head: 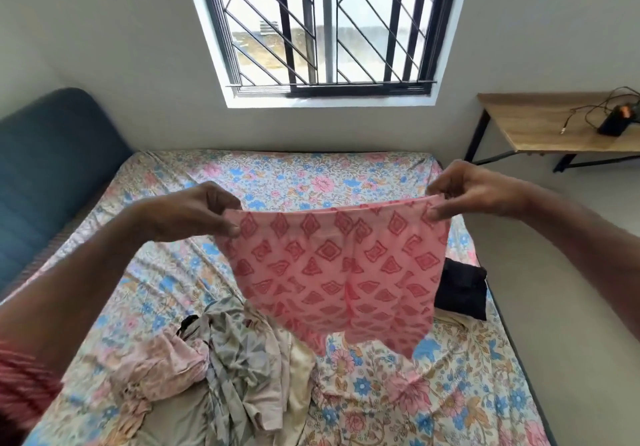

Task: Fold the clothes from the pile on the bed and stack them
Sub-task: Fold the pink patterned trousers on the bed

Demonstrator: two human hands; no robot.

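Note:
A pink garment with a red diamond print (337,272) hangs in the air above the bed, stretched flat between my hands. My left hand (194,211) pinches its top left corner and my right hand (467,191) pinches its top right corner. Below it, a loose pile of unfolded clothes (221,359) in cream, leaf-print and pale pink lies on the floral bedsheet (294,175) near the front. A folded black garment (460,289) rests on the bed's right side, partly hidden behind the pink one.
A blue padded headboard (52,168) runs along the bed's left side. A barred window (322,26) is in the far wall. A wooden side table (561,123) at the right carries a dark device with a cable (613,121).

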